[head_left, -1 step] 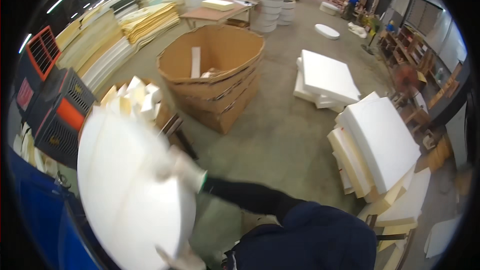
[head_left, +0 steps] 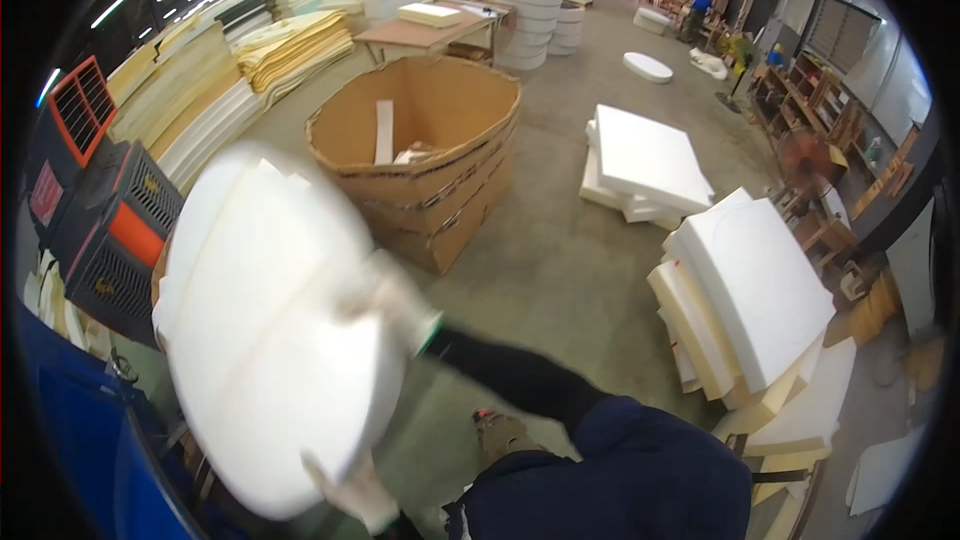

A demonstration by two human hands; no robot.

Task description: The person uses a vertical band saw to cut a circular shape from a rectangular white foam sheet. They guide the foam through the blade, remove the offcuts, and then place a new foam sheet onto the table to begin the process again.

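A big white foam slab (head_left: 265, 350) with rounded ends hangs tilted in front of me on the left, smeared by motion. My right hand (head_left: 395, 308), in a pale glove with a green cuff, grips its far right edge; the fingers are blurred. Lower down, my left hand (head_left: 355, 490), also in a pale glove, is closed round the near right edge, fingers on the face of the slab. Just beyond it stands a large brown cardboard bin (head_left: 440, 210) with a few white foam scraps inside. The slab mostly hides things behind it.
At left are a grey and orange machine (head_left: 125, 230) and a blue cabinet (head_left: 85, 420). White foam blocks (head_left: 650, 160) and a leaning foam stack (head_left: 755, 285) rest on the right. Behind the bin stands a table (head_left: 425, 30); a person in blue (head_left: 700, 5) is far off.
Both hands have raised the foam slab and shifted it slightly right, so it now covers the foam offcuts beside the bin. More of the left hand and its wrist shows.
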